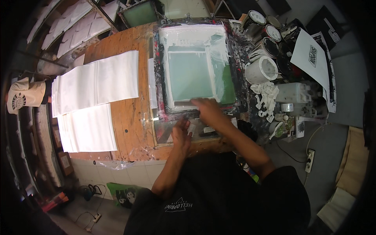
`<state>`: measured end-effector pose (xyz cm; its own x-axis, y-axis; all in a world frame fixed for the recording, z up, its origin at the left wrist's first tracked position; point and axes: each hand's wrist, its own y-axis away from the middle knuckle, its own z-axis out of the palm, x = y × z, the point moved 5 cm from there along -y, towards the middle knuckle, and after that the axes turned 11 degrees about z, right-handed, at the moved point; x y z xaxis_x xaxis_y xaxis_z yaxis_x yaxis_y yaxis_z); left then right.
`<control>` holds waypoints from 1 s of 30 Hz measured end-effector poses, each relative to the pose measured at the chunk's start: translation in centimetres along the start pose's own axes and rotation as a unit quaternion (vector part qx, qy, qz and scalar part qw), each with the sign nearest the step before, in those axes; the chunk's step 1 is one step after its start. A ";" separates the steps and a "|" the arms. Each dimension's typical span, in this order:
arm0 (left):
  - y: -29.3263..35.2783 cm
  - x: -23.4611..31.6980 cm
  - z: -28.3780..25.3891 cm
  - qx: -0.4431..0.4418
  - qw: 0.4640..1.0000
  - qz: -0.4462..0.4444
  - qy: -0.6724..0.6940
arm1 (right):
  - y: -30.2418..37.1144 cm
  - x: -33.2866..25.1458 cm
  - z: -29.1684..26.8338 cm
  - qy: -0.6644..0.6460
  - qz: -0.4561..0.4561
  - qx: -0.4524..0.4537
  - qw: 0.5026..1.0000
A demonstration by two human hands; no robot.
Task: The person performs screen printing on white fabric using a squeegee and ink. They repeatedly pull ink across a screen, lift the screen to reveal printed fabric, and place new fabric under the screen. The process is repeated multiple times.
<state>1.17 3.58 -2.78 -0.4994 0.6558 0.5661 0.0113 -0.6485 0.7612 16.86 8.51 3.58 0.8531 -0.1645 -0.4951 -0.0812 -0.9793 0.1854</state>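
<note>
My right hand [206, 109] is closed on a squeegee [183, 103], of which a dark bar shows to the left of the fingers. The squeegee lies across the near end of a screen-printing frame [158, 70]. White ink [184, 35] is spread thickly along the screen's far end and streaks its sides, around a pale green mesh area [188, 74]. My left hand [181, 132] hovers just below the frame's near edge, palm up and fingers loosely curled and apart. Nothing shows in it. Part of the squeegee is hidden under my right hand.
White folded fabric pieces [98, 84] lie in two stacks on the wooden table [131, 117] to the left. Ink cans [256, 17], a white tub [261, 69], crumpled white rags [265, 96] and a translucent jug [291, 93] crowd the right. Shelves [105, 13] with sheets stand at the far left.
</note>
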 end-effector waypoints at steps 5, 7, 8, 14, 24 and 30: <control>-1.0 -1.2 -1.0 0.008 0.999 0.000 0.040 | 2.5 -0.4 2.8 0.122 -0.063 0.107 0.985; -0.7 -1.0 -0.9 0.019 0.999 0.012 0.035 | 1.0 -0.6 2.3 0.101 -0.060 0.114 0.986; -0.6 -1.0 -1.0 0.027 0.999 0.014 0.029 | -0.1 -0.7 2.1 0.091 -0.060 0.117 0.987; -1.4 -2.2 -1.9 0.013 0.999 0.032 0.016 | -10.7 1.2 1.7 0.095 -0.060 0.179 0.977; -1.0 -1.6 -1.7 -0.007 0.999 0.046 0.023 | -15.5 1.5 -3.8 0.050 -0.055 0.020 0.997; 1.0 1.5 -0.7 -0.060 0.994 0.091 -0.004 | 2.8 -3.4 -5.8 0.062 -0.113 0.139 0.982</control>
<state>-0.13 3.67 -1.39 -0.4924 0.5254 0.6939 -0.0022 -0.7980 0.6027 16.69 6.98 10.75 0.9202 0.0604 -0.3869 -0.0044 -0.9864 -0.1643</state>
